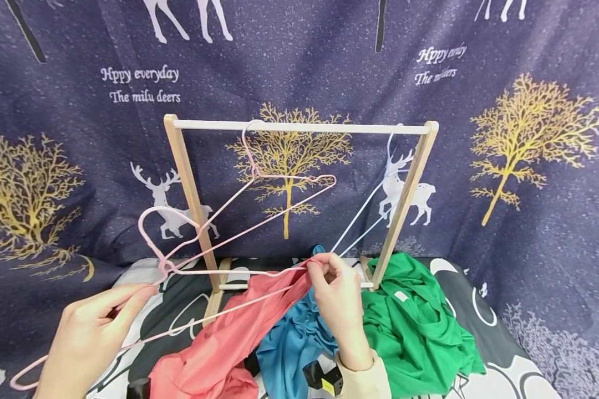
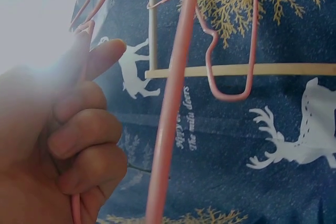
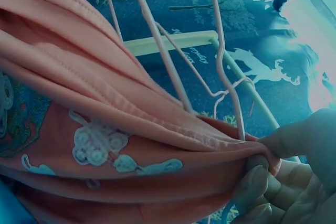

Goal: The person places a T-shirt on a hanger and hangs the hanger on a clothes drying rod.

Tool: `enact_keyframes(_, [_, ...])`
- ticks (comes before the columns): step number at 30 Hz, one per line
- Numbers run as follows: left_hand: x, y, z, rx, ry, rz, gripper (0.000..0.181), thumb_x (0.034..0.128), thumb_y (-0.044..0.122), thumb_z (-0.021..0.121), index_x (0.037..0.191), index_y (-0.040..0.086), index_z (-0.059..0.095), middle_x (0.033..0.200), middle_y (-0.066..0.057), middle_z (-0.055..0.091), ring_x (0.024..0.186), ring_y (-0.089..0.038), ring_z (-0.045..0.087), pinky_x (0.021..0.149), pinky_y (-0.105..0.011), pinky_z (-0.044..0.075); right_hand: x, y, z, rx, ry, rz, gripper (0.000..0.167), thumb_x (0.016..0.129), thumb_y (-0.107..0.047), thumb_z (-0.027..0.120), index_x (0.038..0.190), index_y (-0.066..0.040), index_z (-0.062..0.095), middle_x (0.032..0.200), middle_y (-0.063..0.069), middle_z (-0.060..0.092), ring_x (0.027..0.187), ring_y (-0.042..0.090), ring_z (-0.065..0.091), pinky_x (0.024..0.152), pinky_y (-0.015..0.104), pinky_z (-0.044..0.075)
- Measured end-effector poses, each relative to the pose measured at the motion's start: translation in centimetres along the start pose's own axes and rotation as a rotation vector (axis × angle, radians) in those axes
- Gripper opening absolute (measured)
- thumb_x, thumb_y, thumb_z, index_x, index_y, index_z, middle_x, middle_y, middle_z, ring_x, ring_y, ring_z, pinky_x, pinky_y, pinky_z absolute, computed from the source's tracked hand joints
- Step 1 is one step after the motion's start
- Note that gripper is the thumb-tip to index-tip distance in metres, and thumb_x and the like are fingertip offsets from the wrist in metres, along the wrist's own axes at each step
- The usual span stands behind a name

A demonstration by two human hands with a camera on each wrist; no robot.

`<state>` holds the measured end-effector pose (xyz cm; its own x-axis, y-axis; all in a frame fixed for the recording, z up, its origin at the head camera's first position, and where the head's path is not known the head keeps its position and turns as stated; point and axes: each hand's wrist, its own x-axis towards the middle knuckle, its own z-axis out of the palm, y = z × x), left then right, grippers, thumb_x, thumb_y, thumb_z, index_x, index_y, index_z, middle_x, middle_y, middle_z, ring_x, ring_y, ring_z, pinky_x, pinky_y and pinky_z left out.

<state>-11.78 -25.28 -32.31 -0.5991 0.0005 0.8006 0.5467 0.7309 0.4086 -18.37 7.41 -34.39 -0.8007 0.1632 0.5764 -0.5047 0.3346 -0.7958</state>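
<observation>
My left hand (image 1: 97,321) grips a pink hanger (image 1: 229,272) near the base of its hook, and its curled fingers show in the left wrist view. My right hand (image 1: 336,293) pinches the edge of a coral-pink garment (image 1: 219,338) at the hanger's right end. That end runs into the cloth, so its tip is hidden. In the right wrist view, the garment (image 3: 105,77) is bunched in folds, with stitched seams and pale flower trim. The lower part of the garment lies on the patterned cloth below.
Ahead stands a wooden rack with a white rail (image 1: 299,128). A second pink hanger (image 1: 253,176) and a blue hanger (image 1: 361,208) hang from it. A blue garment (image 1: 289,343) lies beside the coral one, and a green garment (image 1: 414,327) lies at the right.
</observation>
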Motion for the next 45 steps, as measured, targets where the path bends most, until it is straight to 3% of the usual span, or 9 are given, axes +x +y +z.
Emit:
enact_keyframes(3, [0.0, 0.0, 0.7, 0.004, -0.024, -0.018, 0.022, 0.0777, -0.003, 0.078, 0.092, 0.014, 0.078, 0.074, 0.02, 0.063, 0.055, 0.004, 0.04, 0.052, -0.015, 0.032, -0.1, -0.1, 0.2, -0.024, -0.001, -0.018, 0.005, 0.092, -0.008, 0.067, 0.09, -0.012, 0.07, 0.061, -0.008, 0.056, 0.051, 0.01, 0.05, 0.047, 0.024, 0.039])
enact_keyframes(8, [0.1, 0.3, 1.7, -0.002, -0.052, -0.032, 0.022, 0.0789, 0.0, 0.078, 0.093, 0.017, 0.078, 0.085, 0.018, 0.07, 0.07, 0.012, 0.054, 0.065, -0.01, 0.039, -0.4, 0.0, 0.9, -0.04, -0.011, -0.031, 0.005, 0.091, -0.007, 0.067, 0.091, -0.011, 0.07, 0.063, -0.008, 0.057, 0.052, 0.009, 0.052, 0.048, 0.024, 0.042])
enact_keyframes(14, [0.7, 0.6, 3.5, -0.002, -0.107, 0.004, 0.02, 0.0801, 0.002, 0.078, 0.094, 0.016, 0.077, 0.088, 0.008, 0.072, 0.079, 0.008, 0.06, 0.071, -0.009, 0.042, -0.6, 0.0, 1.9, -0.02, -0.065, -0.047, 0.008, 0.092, -0.007, 0.065, 0.093, -0.012, 0.071, 0.07, -0.003, 0.067, 0.052, 0.01, 0.058, 0.048, 0.024, 0.047])
enact_keyframes(19, [0.7, 0.7, 4.2, -0.006, -0.122, 0.039, 0.02, 0.0783, 0.0, 0.079, 0.092, 0.014, 0.077, 0.087, 0.008, 0.072, 0.078, 0.006, 0.061, 0.07, -0.009, 0.043, -0.7, 0.1, 2.3, -0.106, -0.094, -0.077, 0.01, 0.091, -0.008, 0.065, 0.096, -0.014, 0.072, 0.072, -0.009, 0.064, 0.057, 0.004, 0.055, 0.052, 0.024, 0.046])
enact_keyframes(27, [0.7, 0.3, 3.2, -0.027, -0.081, 0.031, 0.021, 0.0767, -0.001, 0.08, 0.092, 0.013, 0.077, 0.086, 0.007, 0.072, 0.077, 0.011, 0.058, 0.069, -0.009, 0.041, -0.2, 0.3, 1.2, -0.193, -0.348, -0.115, 0.029, 0.092, -0.001, 0.052, 0.113, -0.012, 0.07, 0.071, -0.008, 0.059, 0.046, 0.004, 0.04, 0.046, 0.024, 0.039])
enact_keyframes(30, [0.5, 0.0, 2.6, -0.042, -0.063, 0.01, 0.02, 0.0781, 0.0, 0.079, 0.092, 0.014, 0.077, 0.086, 0.01, 0.071, 0.082, 0.013, 0.058, 0.074, -0.007, 0.04, 0.2, 0.2, 0.7, -0.256, -0.459, -0.222, 0.03, 0.095, 0.0, 0.051, 0.119, -0.008, 0.067, 0.087, -0.002, 0.067, 0.054, 0.006, 0.048, 0.054, 0.024, 0.044])
enact_keyframes(35, [0.5, -0.4, 2.0, -0.062, -0.049, 0.013, 0.021, 0.0777, -0.004, 0.078, 0.092, 0.011, 0.077, 0.089, 0.018, 0.07, 0.081, 0.012, 0.059, 0.073, -0.007, 0.04, 1.5, -0.3, -0.4, -0.413, -0.586, -0.516, 0.032, 0.091, 0.005, 0.062, 0.121, -0.003, 0.066, 0.103, 0.007, 0.068, 0.083, 0.017, 0.063, 0.071, 0.029, 0.052])
enact_keyframes(40, [0.4, -0.8, 1.3, -0.075, -0.035, 0.037, 0.02, 0.0785, -0.005, 0.077, 0.091, 0.01, 0.077, 0.083, 0.015, 0.069, 0.068, 0.007, 0.053, 0.065, -0.009, 0.039, 2.9, -0.8, -1.1, -0.485, -0.592, -0.751, 0.029, 0.086, 0.003, 0.071, 0.111, -0.011, 0.072, 0.085, 0.0, 0.052, 0.07, 0.013, 0.049, 0.059, 0.021, 0.042])
enact_keyframes(45, [0.2, -1.2, 0.8, -0.112, -0.035, 0.05, 0.018, 0.0795, -0.007, 0.075, 0.09, 0.008, 0.076, 0.084, 0.012, 0.07, 0.068, 0.005, 0.053, 0.066, -0.009, 0.04, 3.4, -0.5, -1.3, -0.406, -0.588, -0.917, 0.021, 0.088, -0.003, 0.071, 0.107, -0.012, 0.072, 0.096, 0.002, 0.054, 0.085, 0.017, 0.05, 0.072, 0.026, 0.043])
